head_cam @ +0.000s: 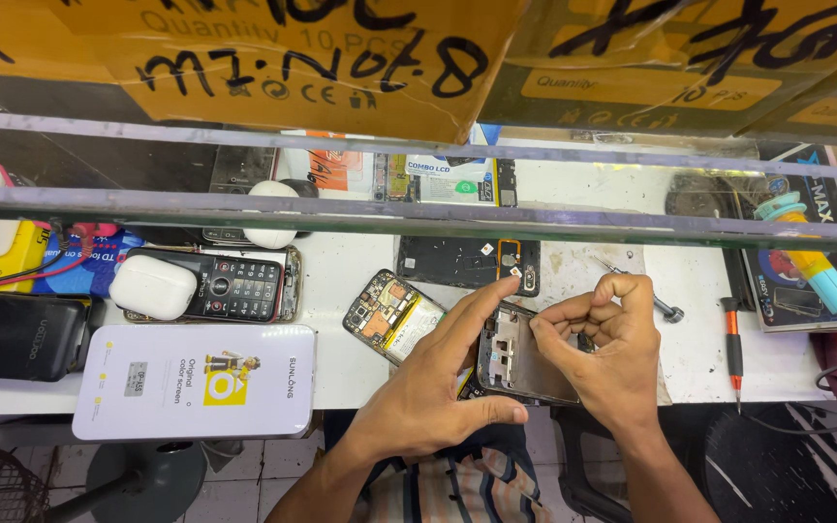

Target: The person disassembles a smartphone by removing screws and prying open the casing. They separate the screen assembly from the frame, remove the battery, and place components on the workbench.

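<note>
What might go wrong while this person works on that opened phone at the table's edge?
The phone frame sits half over the table edge, steadied only by the left hand; it could slip off. The right hand pinches at something too small to see, perhaps easily dropped. The opened phone with its battery lies close by and could be knocked.

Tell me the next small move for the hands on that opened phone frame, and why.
Probably lower the pinched right hand onto the dark phone frame and work at its upper edge. The left hand braces the frame from the side, one finger along its top, and the right fingertips hover pinched just above it; what they pinch is too small to tell.
</note>
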